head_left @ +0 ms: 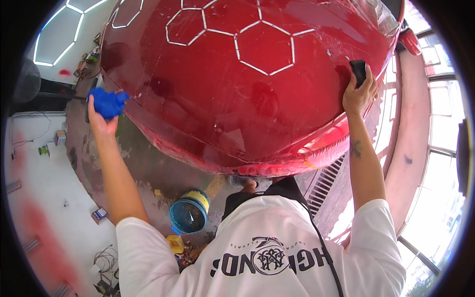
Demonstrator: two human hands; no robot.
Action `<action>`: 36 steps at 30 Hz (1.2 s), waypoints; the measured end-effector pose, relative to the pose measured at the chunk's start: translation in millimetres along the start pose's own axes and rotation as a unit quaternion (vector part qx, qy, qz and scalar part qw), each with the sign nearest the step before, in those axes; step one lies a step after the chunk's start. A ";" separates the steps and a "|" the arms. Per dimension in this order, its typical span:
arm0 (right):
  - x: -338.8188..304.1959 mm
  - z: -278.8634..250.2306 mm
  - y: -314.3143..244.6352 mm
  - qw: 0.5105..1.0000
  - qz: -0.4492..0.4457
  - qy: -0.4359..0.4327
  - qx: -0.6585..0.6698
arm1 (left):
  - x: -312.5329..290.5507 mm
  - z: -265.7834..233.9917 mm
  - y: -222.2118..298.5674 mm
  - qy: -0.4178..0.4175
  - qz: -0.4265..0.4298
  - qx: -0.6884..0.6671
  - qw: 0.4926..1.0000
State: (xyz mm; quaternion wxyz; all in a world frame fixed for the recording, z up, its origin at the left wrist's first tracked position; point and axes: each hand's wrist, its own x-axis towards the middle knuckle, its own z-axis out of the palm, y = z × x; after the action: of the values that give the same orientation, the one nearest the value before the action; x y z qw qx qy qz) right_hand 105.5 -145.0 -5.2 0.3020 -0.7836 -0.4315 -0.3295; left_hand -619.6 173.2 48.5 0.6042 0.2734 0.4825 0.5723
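A white shirt (307, 232) is closest, with a black cord (326, 247) down it. Past it, a blue and yellow bucket (197, 199) stands on the gray, patchy floor (158, 166), with a yellow box (175, 243) near it. A drain grate (324, 184) is on the right.

Next comes the big red hood (208, 99), round and shiny, with pale specks. White six-sided lines of light shine on it. Crinkly clear wrap (381, 20) sits at its far right corner. On the left, the white wall (54, 198) has red smudges. Bright windows (440, 114) are on the right. White light tubes (77, 27) glow far off at the top left.

The two arms reach forward, spread wide, hands well apart. The left hand (104, 126) grips a bunched blue cloth (107, 102) by the hood's left edge; I can't tell if they touch. The right hand (363, 96) grips a black block (358, 72) at the hood's right side, fingers bent around it.
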 end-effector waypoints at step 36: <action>117.2 2.0 77.9 0.943 -0.066 -0.187 0.268 | 146.9 483.7 -140.8 0.107 0.261 0.651 0.705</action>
State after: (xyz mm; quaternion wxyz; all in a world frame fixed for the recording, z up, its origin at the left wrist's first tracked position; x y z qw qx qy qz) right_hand 222.3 -122.3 70.0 0.3920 -0.6913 -0.6031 -0.0682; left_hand -143.8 393.3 70.8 0.0469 0.6509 0.7057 0.2758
